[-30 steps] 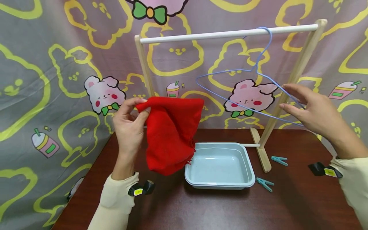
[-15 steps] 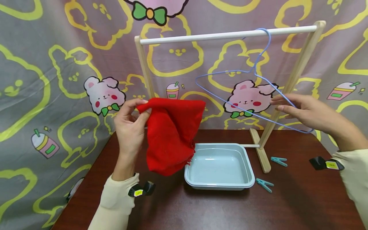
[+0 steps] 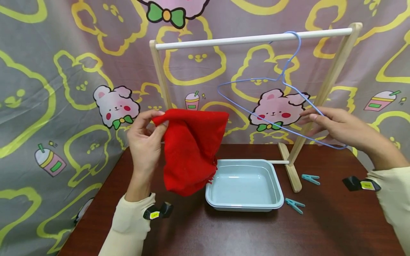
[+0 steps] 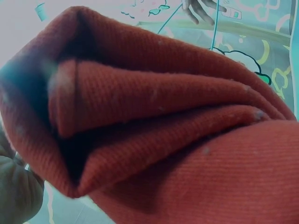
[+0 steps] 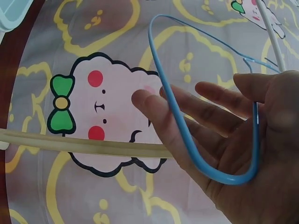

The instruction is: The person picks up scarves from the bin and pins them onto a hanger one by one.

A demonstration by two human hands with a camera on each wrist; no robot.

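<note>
On the table (image 3: 237,231), 2 pegs (image 3: 306,176) lie unused. The rail (image 3: 224,42) already has its hanger (image 5: 229,179), bare, right hand (image 3: 344,126) spread at its corner; left hand (image 3: 145,144) pinches the cloth (image 3: 192,153).

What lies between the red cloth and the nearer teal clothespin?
In the head view, the pale blue basin lies between the red cloth and that clothespin.

This looks like a curtained-off spot indoors, laid out as a laundry corner: a cartoon-printed curtain (image 3: 198,73) hangs along the back and left side, and before it a dark worktop (image 3: 243,234) carries a rack (image 3: 224,42) with a hanger (image 3: 283,75), a basin (image 3: 243,186) and two pegs (image 3: 294,204). Whether it stands in a home or a studio cannot be told.
</note>
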